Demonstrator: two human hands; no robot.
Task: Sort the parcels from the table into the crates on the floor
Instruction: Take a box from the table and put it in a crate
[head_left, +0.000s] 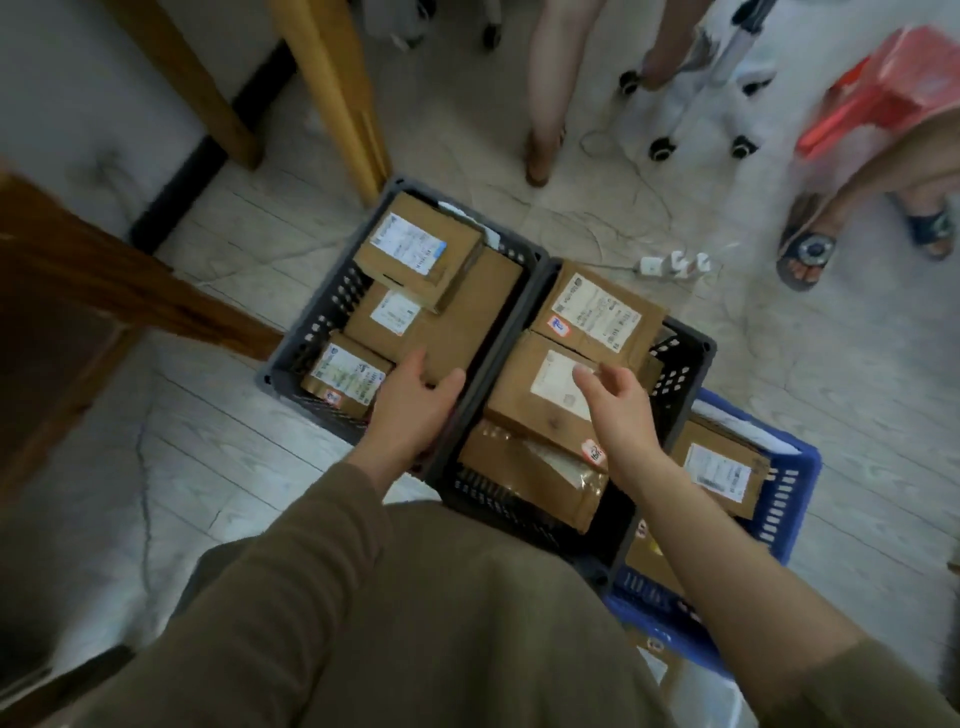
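Three crates stand on the floor below me. The left grey crate (311, 332) holds several labelled cardboard parcels, with a large plain brown parcel (467, 317) leaning along its right side. My left hand (415, 400) lies against the near edge of that parcel, fingers relaxed. The middle grey crate (685, 358) holds three parcels; my right hand (618, 400) hovers open over the one with a white label (530, 400). A blue crate (789, 499) at the right holds more parcels (722, 473).
A wooden table's legs (332, 88) and dark edge (78, 260) stand at the left. Two other people's legs and sandalled feet (810, 249) are beyond the crates, with a wheeled stand (696, 119), a power strip (675, 265) with cable, and a red stool (883, 93).
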